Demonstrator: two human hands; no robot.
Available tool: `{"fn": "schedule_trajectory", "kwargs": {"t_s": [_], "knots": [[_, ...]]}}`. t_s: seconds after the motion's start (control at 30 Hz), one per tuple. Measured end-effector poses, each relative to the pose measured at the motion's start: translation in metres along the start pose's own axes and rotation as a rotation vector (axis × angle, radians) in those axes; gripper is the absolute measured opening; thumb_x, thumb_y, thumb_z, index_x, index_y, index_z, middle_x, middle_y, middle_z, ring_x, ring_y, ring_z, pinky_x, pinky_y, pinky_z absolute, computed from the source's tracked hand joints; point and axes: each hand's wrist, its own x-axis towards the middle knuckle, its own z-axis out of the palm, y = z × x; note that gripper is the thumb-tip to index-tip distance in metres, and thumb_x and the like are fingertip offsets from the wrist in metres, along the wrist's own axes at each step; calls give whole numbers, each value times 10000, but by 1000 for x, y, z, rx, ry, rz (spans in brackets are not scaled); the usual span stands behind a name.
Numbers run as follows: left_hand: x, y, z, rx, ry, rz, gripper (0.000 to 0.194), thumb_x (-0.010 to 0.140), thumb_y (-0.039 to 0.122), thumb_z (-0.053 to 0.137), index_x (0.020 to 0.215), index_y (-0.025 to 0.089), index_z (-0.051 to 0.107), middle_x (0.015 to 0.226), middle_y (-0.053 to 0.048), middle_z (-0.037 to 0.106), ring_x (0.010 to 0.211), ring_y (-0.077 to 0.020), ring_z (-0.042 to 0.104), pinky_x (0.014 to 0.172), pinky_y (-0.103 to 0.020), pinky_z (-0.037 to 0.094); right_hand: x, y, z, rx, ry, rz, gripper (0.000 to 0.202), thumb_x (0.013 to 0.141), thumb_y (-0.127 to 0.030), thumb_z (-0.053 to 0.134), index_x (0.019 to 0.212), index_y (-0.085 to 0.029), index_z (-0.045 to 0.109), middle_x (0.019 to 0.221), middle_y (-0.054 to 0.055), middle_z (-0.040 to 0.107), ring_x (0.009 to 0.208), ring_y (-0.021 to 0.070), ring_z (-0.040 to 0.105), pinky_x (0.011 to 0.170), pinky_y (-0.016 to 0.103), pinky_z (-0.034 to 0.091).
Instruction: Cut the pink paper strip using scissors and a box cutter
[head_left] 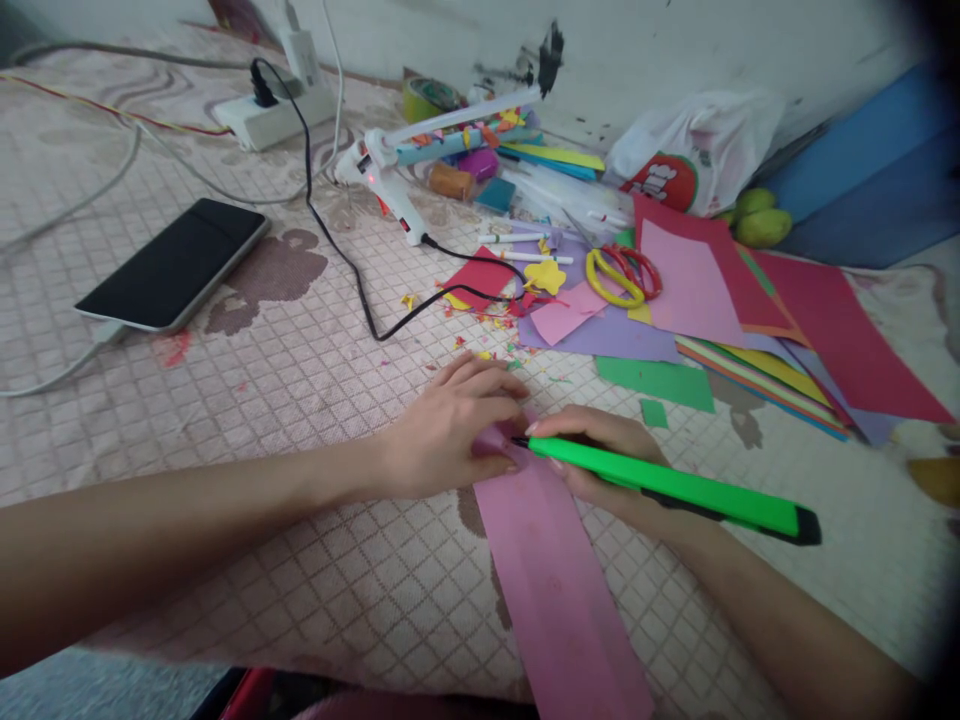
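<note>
A long pink paper strip [559, 570] runs from between my hands down past the table's front edge, with faint lengthwise creases. My left hand [461, 425] presses on its far end, fingers bent and thumb on the paper. Closed in a pen-like grip, my right hand [607, 450] holds a bright green box cutter [675, 485] with a black rear end. Its dark tip points left and meets the paper beside my left fingers. Whether the tip has cut the paper I cannot tell.
Paper scraps, a green piece [656, 383] and yellow-and-red scissors [619, 277] lie beyond my hands. Coloured sheets [847, 330] are stacked right. A glue gun [390, 195] trails a black cord across the cloth. Left are a tablet [176, 265] and a power strip [274, 115].
</note>
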Motion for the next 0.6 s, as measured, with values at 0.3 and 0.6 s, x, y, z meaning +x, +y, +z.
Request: {"fn": "schedule_trajectory", "kwargs": {"t_s": [0.3, 0.6], "knots": [[1, 0, 0, -17, 22, 9, 212, 782, 334, 691, 947, 214, 633, 1207, -51, 584, 1182, -254, 476, 1094, -476, 258, 1, -1, 0, -12, -7, -28, 189, 815, -152, 576, 970, -235, 647, 886, 6, 697, 786, 138, 650, 712, 272, 527], [0, -1, 1, -10, 24, 15, 228, 782, 342, 691, 959, 213, 631, 1223, -49, 578, 1194, -257, 467, 1105, -471, 239, -1, 5, 2, -22, 10, -42, 206, 810, -161, 579, 984, -246, 651, 918, 7, 709, 804, 142, 662, 715, 270, 535]]}}
